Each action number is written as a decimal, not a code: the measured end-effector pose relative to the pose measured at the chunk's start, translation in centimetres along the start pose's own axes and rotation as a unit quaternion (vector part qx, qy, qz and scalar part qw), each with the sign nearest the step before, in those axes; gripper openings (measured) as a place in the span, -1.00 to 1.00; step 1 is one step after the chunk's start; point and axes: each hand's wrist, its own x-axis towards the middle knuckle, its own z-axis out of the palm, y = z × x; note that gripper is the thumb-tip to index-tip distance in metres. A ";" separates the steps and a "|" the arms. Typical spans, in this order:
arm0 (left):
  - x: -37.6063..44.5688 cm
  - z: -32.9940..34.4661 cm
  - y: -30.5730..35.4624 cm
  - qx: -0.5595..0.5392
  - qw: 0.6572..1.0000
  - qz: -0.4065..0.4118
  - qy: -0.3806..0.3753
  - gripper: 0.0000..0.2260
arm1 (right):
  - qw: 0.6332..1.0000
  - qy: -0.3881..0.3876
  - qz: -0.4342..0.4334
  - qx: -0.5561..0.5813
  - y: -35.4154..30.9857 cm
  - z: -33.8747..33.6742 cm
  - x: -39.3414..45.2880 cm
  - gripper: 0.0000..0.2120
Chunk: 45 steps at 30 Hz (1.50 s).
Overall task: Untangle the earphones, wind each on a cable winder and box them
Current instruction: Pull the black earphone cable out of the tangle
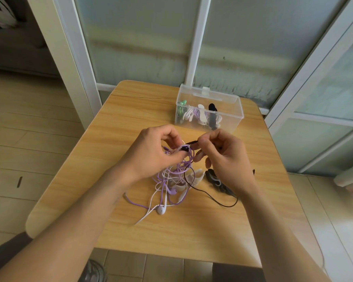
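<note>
Above the middle of the wooden tabletop [130, 231], a person is holding up a tangle of earphone cords [172, 176] with both hands. The left hand [155, 149] is curling its fingers around a bunch of purple and white cord, with a small dark piece showing at the thumb tip. The right hand [224, 157] is pinching a thin dark cord [210, 195] between thumb and forefinger, just beside the left hand's fingertips, while its other fingers are folding loosely inward. The rest of the tangle is trailing down onto the tabletop, where a white earbud [161, 210] is lying at the near end and the dark cord is looping off to the right. Pale winders [195, 177] and a black winder [215, 180] are lying beneath the hands. Farther back, toward the right, a clear plastic box [230, 117] is standing open, already holding several wound earphones in green, white, purple and black.
</note>
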 end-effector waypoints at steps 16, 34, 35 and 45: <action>-0.4 0.5 -0.1 0.038 0.997 0.035 0.049 -0.80 | 0.999 -0.020 0.045 -0.016 0.2 0.0 0.0 -0.84; 1.0 -1.2 -2.1 0.028 0.993 -0.089 0.072 -0.81 | 0.986 0.152 0.020 0.067 -0.6 -2.8 0.6 -0.84; 1.3 -1.4 -2.4 0.005 0.984 -0.126 0.124 -0.82 | 0.984 0.163 0.011 0.069 -0.7 -3.5 0.6 -0.84; 2.1 -2.7 -3.3 -0.061 0.944 -0.282 0.162 -0.70 | 0.976 0.214 -0.025 0.019 -1.3 -7.7 0.3 -0.88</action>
